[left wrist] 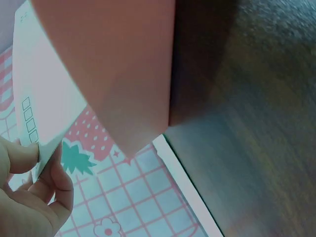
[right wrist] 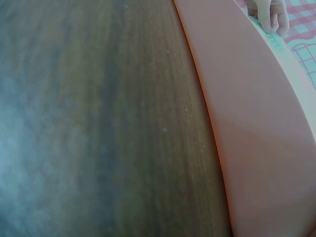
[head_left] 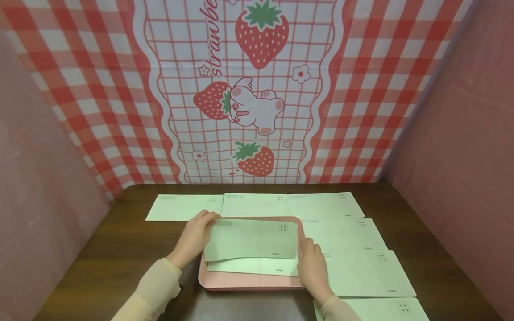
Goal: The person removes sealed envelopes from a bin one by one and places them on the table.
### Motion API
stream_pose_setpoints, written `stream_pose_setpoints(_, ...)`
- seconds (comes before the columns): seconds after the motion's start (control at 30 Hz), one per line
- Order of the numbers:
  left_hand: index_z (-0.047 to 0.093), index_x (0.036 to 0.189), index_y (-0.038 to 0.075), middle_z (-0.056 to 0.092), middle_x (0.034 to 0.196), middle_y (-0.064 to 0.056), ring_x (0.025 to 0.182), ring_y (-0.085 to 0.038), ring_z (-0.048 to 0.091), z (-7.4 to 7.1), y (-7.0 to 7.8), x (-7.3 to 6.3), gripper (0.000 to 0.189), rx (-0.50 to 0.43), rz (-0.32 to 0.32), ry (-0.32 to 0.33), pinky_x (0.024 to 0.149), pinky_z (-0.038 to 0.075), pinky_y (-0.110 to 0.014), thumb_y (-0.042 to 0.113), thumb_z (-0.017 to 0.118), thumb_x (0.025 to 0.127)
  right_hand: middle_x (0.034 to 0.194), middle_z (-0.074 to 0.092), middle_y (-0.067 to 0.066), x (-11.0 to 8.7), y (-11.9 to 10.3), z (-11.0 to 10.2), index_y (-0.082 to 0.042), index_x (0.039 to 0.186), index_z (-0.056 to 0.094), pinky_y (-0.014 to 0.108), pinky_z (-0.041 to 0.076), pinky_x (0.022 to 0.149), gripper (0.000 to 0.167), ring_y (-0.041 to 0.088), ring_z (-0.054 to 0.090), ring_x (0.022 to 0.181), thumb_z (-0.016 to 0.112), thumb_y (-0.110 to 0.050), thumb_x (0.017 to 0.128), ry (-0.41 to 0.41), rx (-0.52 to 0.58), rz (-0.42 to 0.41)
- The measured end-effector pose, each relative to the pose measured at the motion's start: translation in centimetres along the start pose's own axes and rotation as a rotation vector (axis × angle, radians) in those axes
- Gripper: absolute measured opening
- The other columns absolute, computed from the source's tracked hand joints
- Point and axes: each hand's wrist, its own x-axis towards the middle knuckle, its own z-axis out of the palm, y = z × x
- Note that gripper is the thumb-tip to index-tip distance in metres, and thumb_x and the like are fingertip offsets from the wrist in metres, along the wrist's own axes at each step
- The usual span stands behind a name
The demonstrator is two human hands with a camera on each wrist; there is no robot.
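Observation:
My left hand pinches the upper left corner of a pale envelope. In the left wrist view, the left thumb and fingers close on that corner. This envelope is raised over a pink tray, its left side lifted above another envelope that lies inside. At the tray's right edge, my right hand grips the rim with curled fingers; its thumb is hidden. The right wrist view shows the tray's front wall and the left hand beyond it.
Several envelopes lie on the dark wooden table: a row along the back, including a left one, and a column down the right, including a near one. Behind the table hangs a strawberry-patterned cloth; pink curtains flank both sides.

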Motion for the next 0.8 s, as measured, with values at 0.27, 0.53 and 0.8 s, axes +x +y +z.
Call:
stream_pose_setpoints(0.27,0.067,0.098,0.010,0.056,0.085,-0.005,0.075,-0.017,0.054,-2.0,-1.4,0.4,0.018,-0.100,-0.121,0.124,0.066,0.045,-0.035,0.001,0.054,0.088,0.090,0.054,0.024,0.0,0.0,0.0,0.011,0.119,0.044,0.045,0.048,0.069,0.039,0.033,0.058,0.077,0.049,0.005,0.081,0.023,-0.003,-0.012)
stream_pose_setpoints(0.53,0.066,0.099,0.006,0.054,0.087,-0.010,0.083,-0.027,0.055,-3.4,-3.1,0.1,0.020,-0.055,-0.182,0.135,0.072,0.044,-0.042,-0.002,0.052,0.087,0.087,0.053,0.024,-0.2,0.1,0.0,0.011,0.117,0.044,0.045,0.047,0.066,0.039,0.033,0.057,0.073,0.049,0.006,0.079,0.063,-0.014,-0.032)
stream_pose_setpoints(0.8,0.064,0.099,0.002,0.053,0.090,-0.016,0.084,-0.030,0.053,-4.8,-4.6,-0.4,0.020,-0.024,-0.241,0.107,0.072,0.041,-0.044,-0.004,0.048,0.088,0.087,0.053,0.023,-0.1,0.1,0.1,0.010,0.117,0.045,0.044,0.048,0.065,0.038,0.033,0.057,0.072,0.050,0.005,0.079,0.068,-0.015,-0.034)
